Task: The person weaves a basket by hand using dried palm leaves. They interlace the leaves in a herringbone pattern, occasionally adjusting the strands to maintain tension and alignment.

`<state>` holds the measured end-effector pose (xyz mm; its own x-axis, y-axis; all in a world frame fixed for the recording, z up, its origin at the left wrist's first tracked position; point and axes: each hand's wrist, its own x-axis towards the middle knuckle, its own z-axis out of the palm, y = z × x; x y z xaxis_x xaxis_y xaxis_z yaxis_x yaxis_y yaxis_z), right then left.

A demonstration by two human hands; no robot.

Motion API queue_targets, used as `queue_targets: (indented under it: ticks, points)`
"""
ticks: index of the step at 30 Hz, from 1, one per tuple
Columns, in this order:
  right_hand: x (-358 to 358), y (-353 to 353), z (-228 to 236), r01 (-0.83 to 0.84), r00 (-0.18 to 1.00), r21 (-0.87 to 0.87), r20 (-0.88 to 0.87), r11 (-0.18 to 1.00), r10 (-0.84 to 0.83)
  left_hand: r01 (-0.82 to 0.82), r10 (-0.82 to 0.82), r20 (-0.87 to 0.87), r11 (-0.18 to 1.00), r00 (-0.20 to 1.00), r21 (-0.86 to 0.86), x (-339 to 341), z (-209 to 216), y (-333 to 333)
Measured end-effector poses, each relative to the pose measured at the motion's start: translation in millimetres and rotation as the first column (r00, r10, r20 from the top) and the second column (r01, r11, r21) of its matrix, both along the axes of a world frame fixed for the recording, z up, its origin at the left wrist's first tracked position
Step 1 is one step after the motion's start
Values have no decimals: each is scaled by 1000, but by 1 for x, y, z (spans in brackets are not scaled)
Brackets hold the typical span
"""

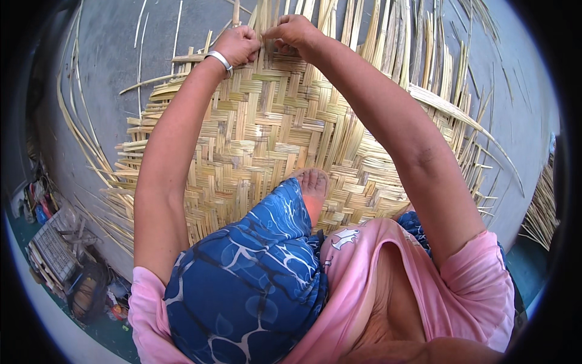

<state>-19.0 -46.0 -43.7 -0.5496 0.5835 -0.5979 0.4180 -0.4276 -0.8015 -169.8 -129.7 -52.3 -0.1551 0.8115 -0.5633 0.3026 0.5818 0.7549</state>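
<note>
The left hand (238, 46) is curled, pinching upright strips (264, 15) at the far edge of the woven mat (260, 136); the right hand (292, 34), fingers bent, pinches them opposite. Both arms reach forward over the mat, hands close together.

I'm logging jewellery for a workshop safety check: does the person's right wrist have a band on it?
No, the silvery wristband circles the left hand's wrist, while the right hand's wrist is bare.
</note>
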Motion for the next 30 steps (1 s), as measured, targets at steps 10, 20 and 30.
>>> queue_targets:
  ticks: [10, 20, 30]
  points:
    - [-2, 0, -9, 9, 980, 236, 192, 972, -56, 24, -32, 140, 998, 990, 56, 5, 13, -3]
    - [13, 0, 1, 23, 998, -54, -55, 998, -26, 73, -78, 99, 996, 992, 53, 4, 14, -2]
    - [21, -5, 3, 92, 974, -166, -190, 982, -124, 72, -82, 38, 973, 996, 220, 8, -3, -7]
